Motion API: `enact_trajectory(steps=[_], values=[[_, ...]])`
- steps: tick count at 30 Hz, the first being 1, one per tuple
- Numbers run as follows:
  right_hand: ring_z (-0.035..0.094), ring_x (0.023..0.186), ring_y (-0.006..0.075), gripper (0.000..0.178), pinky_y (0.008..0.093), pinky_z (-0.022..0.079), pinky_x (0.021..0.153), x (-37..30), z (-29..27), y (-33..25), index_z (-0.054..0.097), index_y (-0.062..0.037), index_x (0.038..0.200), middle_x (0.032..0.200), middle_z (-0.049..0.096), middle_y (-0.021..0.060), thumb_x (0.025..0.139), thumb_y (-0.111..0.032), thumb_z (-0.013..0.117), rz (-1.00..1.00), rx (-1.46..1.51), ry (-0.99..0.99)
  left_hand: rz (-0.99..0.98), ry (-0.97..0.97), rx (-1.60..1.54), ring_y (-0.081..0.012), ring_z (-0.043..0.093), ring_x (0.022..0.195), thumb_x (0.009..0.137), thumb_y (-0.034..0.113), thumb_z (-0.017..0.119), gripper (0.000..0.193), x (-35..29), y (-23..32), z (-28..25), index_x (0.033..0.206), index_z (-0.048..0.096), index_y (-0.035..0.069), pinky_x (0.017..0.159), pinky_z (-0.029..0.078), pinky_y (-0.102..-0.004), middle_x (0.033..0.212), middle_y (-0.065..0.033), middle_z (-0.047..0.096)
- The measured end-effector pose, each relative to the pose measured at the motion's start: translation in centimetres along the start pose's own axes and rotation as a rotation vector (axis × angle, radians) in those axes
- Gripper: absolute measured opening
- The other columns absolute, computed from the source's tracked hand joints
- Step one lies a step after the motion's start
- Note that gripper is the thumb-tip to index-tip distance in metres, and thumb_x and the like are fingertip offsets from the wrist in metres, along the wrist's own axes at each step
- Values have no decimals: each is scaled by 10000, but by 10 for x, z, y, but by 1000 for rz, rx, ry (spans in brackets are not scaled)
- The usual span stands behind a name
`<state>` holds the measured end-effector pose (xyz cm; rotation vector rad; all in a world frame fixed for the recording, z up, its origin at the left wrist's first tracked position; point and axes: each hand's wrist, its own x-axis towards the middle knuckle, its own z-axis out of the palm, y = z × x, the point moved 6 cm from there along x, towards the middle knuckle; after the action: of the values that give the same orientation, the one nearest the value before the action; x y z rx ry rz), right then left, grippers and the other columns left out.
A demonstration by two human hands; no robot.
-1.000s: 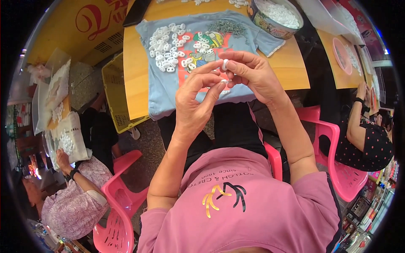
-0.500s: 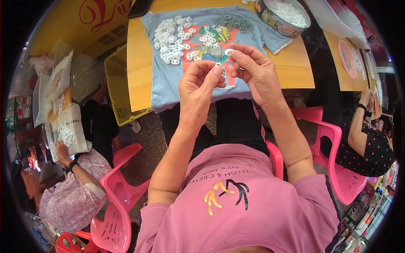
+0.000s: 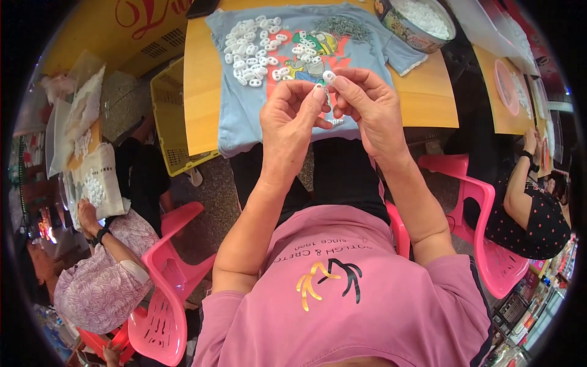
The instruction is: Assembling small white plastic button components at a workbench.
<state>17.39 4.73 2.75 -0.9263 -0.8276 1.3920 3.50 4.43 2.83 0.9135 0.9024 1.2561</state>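
Observation:
Above the near part of a grey-blue T-shirt [image 3: 244,116] on the table, my two hands are close together. My right hand [image 3: 371,110] pinches a small white oval plastic piece [image 3: 329,77] between thumb and finger. Beside it, my left hand [image 3: 290,119] is closed in a pinch around a small looped metal piece [image 3: 326,96], mostly covered by the fingers. Whether the two pieces touch, I cannot tell. Beyond my left hand lie many loose white ovals with holes [image 3: 249,50]. A pile of small metal pieces [image 3: 343,27] lies farther back on the shirt.
A round tin [image 3: 411,38] of white pieces stands at the back right of the wooden table [image 3: 201,79]. A yellow crate [image 3: 172,116] is left of it. Pink chairs [image 3: 168,269] flank me; people sit at both sides, handling white pieces at left.
My right hand has come slightly down and left, bringing the white oval nearer my left hand. Less of the metal piece shows now. The view has shifted a little.

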Motion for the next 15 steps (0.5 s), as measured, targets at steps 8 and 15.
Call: enact_trajectory(steps=[8, 15], values=[[581, 712, 75, 207, 207, 485, 639, -6, 9, -11, 660, 19, 1098, 910, 671, 41, 908, -62, 660, -219, -305, -49, -26, 12, 2, -101, 620, 743, 920, 110, 640, 157, 0, 2, -4, 950, 573, -29, 585, 560, -247, 867, -68, 622], [588, 743, 76, 215, 203, 480, 665, -8, 10, -12, 663, 9, 1119, 916, 664, 30, 914, -54, 652, -219, -362, -42, -39, 11, -26, -123, 643, 721, 913, 110, 656, 168, 0, 3, -6, 957, 588, -37, 589, 553, -252, 852, -78, 640]])
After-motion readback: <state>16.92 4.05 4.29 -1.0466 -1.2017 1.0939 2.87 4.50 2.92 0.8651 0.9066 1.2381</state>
